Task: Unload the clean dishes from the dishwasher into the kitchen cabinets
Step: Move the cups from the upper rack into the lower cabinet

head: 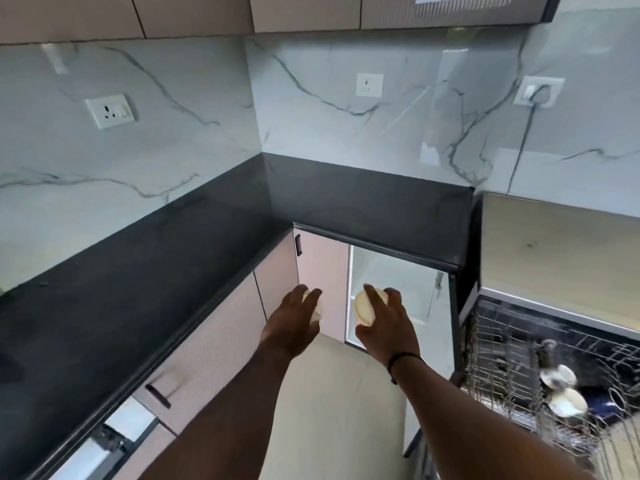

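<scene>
Both forearms reach fwd toward open lower cabinet (391, 289). L hand (294, 323) grips small white cup (317, 308) from above, fingers curled over it, cup mostly hidden under palm. R hand (384, 323) holds cream bowl (363, 306), round rim facing cam, fingers wrapped across top. Both items at cabinet opening. Dishwasher rack (519, 375) on R w/ two white dishes (564, 389), blurry.
</scene>
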